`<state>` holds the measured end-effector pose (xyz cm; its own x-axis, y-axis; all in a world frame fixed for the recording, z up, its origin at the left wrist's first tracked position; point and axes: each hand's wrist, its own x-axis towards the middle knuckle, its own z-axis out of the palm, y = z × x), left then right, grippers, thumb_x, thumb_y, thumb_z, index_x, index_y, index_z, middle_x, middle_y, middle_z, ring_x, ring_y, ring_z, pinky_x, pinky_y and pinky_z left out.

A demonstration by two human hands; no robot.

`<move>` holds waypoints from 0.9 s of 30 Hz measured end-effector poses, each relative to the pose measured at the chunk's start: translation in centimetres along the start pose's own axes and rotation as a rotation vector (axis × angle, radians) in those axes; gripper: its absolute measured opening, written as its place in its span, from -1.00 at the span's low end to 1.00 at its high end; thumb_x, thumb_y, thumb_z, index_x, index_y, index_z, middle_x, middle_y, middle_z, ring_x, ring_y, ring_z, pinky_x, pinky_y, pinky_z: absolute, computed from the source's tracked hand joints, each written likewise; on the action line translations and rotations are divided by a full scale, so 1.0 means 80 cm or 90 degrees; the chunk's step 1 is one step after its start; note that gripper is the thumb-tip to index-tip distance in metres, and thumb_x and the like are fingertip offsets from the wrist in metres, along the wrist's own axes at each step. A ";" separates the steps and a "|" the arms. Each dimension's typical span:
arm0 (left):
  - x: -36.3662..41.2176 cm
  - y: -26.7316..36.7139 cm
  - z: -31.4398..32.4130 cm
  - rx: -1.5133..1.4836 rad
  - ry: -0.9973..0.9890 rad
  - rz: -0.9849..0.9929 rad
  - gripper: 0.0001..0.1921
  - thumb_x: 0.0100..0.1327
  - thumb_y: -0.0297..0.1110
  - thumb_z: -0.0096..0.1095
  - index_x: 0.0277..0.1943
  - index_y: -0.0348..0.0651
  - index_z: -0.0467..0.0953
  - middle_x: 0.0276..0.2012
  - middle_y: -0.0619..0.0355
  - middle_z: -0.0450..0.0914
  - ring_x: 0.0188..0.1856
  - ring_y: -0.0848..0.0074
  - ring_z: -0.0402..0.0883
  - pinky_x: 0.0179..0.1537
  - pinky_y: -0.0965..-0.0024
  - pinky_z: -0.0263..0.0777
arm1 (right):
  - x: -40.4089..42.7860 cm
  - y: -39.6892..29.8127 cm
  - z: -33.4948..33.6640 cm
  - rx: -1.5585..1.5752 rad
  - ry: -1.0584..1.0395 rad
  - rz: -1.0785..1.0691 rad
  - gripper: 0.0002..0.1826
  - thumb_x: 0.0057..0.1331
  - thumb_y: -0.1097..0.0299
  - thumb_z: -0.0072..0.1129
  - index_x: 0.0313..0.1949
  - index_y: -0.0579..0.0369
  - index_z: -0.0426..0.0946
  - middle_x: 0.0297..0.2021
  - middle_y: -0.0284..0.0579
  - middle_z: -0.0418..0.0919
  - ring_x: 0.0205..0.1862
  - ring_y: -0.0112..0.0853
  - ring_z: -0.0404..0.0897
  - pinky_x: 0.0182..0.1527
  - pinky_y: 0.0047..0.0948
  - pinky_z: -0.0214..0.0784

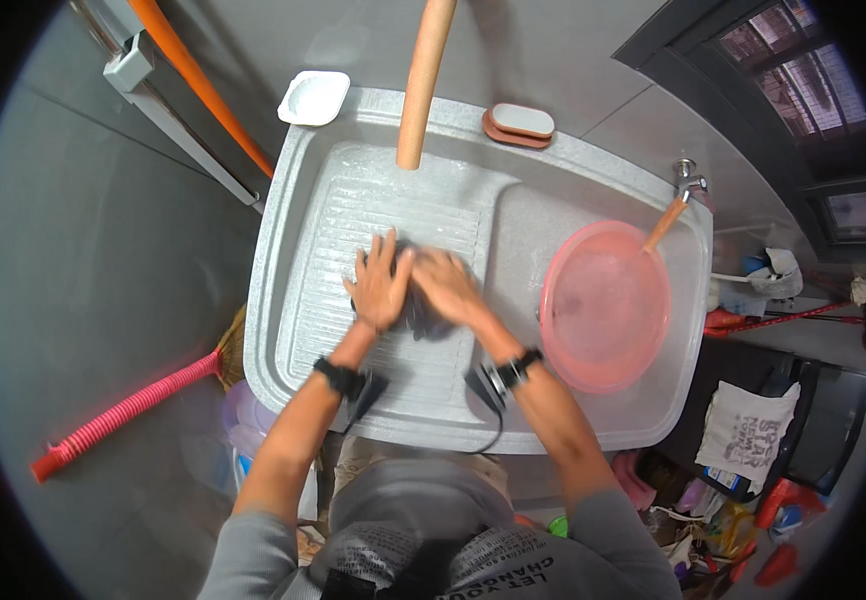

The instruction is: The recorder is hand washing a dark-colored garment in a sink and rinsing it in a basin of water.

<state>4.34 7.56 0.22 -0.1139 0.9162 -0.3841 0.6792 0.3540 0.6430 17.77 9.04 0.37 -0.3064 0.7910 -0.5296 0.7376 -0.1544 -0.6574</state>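
Note:
On the ribbed washboard side of a grey speckled laundry sink [305, 225], a dark wet item [424, 319], likely cloth, lies beneath my hands. My left hand [382, 283] is laid flat, fingers spread, at the item's left edge. Against its upper right part rests my right hand [444, 285], blurred, its fingertips close to my left thumb. How the right fingers are bent is hard to see, and much of the item is covered by both hands. Each wrist wears a black strap with a small device.
A tan hose [422, 90] hangs over the washboard. The right basin holds a pink plastic tub [605, 307] of water below a tap [688, 184] with a short hose. A white dish [317, 97] and a scrub brush [521, 124] sit on the rim. A pink-handled broom [140, 409] leans at left.

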 end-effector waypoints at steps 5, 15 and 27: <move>-0.133 -0.040 0.038 -0.022 0.117 0.264 -0.56 0.16 -0.17 -0.11 0.09 -0.12 0.34 0.07 -0.12 0.19 0.07 0.01 0.14 0.12 -0.06 -0.15 | -0.126 0.026 0.068 0.000 0.278 -0.345 -0.76 0.16 0.35 -0.05 -0.21 0.19 0.41 0.00 0.03 0.24 0.19 -0.06 0.07 0.24 0.06 -0.20; -0.041 -0.028 0.028 0.064 0.063 0.353 -0.86 0.05 -0.30 -0.08 -0.42 -0.18 0.36 -0.43 0.07 0.34 -0.37 0.22 0.28 -0.33 0.20 0.04 | -0.049 0.016 0.046 -0.022 0.332 -0.260 -0.91 -0.03 0.40 -0.08 -0.52 0.11 0.38 -0.42 -0.17 0.39 -0.28 -0.19 0.31 -0.21 -0.18 0.16; -0.002 -0.015 0.024 0.075 -0.032 0.169 -0.69 0.22 -0.24 -0.23 -0.33 -0.23 0.48 -0.45 -0.12 0.52 -0.42 -0.02 0.48 -0.36 0.05 0.34 | 0.000 0.003 0.011 -0.006 0.160 -0.063 -0.70 0.12 0.32 -0.24 -0.56 0.21 0.47 -0.47 0.07 0.53 -0.32 -0.01 0.47 -0.26 -0.08 0.31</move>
<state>4.90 6.59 -1.75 0.1137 0.9624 -0.2469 0.7607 0.0755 0.6447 17.42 8.43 -0.27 -0.2193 0.9244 -0.3121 0.7175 -0.0639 -0.6936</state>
